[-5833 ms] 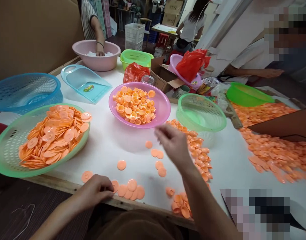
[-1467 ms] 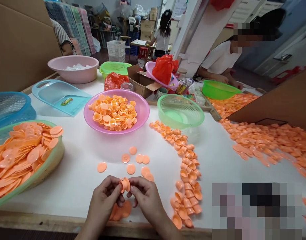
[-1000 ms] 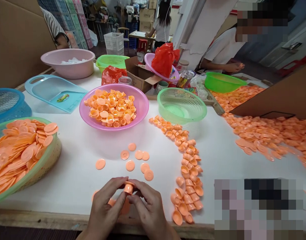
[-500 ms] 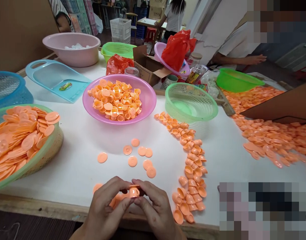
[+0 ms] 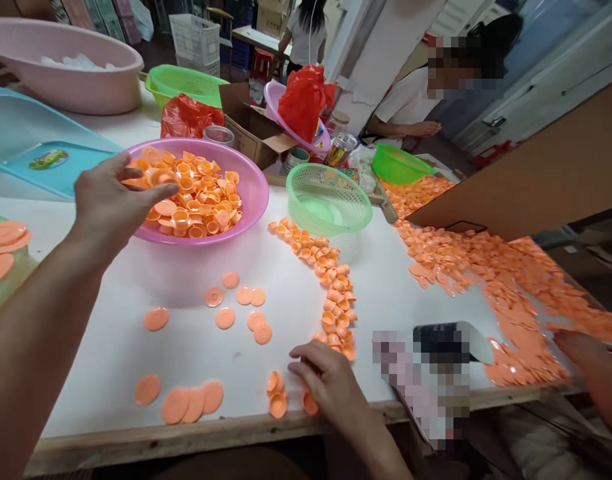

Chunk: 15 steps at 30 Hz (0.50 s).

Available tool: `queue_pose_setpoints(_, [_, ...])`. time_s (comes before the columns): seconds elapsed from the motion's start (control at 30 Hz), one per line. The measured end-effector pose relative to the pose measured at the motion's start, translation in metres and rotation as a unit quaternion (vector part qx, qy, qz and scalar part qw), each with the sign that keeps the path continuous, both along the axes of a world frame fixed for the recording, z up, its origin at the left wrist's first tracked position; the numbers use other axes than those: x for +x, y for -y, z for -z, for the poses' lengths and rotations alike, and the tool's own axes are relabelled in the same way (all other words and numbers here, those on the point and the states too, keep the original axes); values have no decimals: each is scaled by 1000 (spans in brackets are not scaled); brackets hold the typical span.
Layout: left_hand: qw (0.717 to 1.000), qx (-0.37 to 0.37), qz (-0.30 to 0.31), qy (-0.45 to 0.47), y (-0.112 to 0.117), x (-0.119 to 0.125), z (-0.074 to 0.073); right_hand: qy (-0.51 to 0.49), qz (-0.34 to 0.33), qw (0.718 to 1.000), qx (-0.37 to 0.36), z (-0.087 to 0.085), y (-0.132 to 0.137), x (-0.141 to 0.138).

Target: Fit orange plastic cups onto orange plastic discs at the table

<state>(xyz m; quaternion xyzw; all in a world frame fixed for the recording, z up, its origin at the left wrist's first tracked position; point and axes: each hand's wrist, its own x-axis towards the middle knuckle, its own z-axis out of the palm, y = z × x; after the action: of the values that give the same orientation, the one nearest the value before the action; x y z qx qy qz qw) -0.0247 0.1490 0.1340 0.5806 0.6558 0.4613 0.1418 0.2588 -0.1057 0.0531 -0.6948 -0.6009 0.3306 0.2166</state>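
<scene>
My left hand (image 5: 111,203) reaches over the near rim of the purple bowl (image 5: 249,193), which is heaped with joined orange pieces (image 5: 196,200). Its fingers are spread, and an orange piece lies just past the fingertips. My right hand (image 5: 331,383) lies on the white table near the front edge, at the near end of a curved row of orange cups (image 5: 331,293). Its fingers are loosely stretched, and a cup (image 5: 309,403) peeks out at the thumb side. Two more cups (image 5: 276,393) lie just left of it. Flat orange discs (image 5: 239,310) are scattered between my hands.
A green mesh basket (image 5: 329,200) stands behind the cup row. A large spread of orange pieces (image 5: 486,280) covers the right side under a cardboard sheet (image 5: 536,180). Another person's hand (image 5: 581,347) rests at the right. Behind stand a pink basin (image 5: 61,67), a blue scoop tray (image 5: 36,147) and red bags.
My hands, which held a joined orange piece together near the front edge, have parted. The left moved up to the purple bowl and the right moved right to the cups.
</scene>
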Motion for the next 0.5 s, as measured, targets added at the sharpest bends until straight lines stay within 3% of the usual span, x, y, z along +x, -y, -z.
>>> queue_pose_setpoints(0.1, [995, 53, 21, -79, 17, 0, 10, 59, -3, 995, -82, 8, 6, -29])
queue_pose_setpoints(0.17, [986, 52, 130, -86, 50, 4, 29, 108, -17, 988, -110, 14, 6, -39])
queue_pose_setpoints(0.23, [957, -40, 275, -79, 85, 8, 58, 131, -36, 983, -120, 16, 2, -39])
queue_pose_setpoints(0.27, [947, -75, 303, -79, 99, 9, 74, 121, -40, 984, -122, 16, -2, -36])
queue_pose_setpoints(0.33, [940, -131, 304, -81, 117, 10, 103, 54, -35, 991, -115, 11, -16, -32])
queue_pose_setpoints(0.4, [942, -166, 278, -86, 123, 10, 123, -52, -12, 994, -94, 4, -38, -35])
queue_pose_setpoints(0.5, [940, -196, 262, -95, 122, 10, 132, -183, 36, 980, -72, 1, -83, -56])
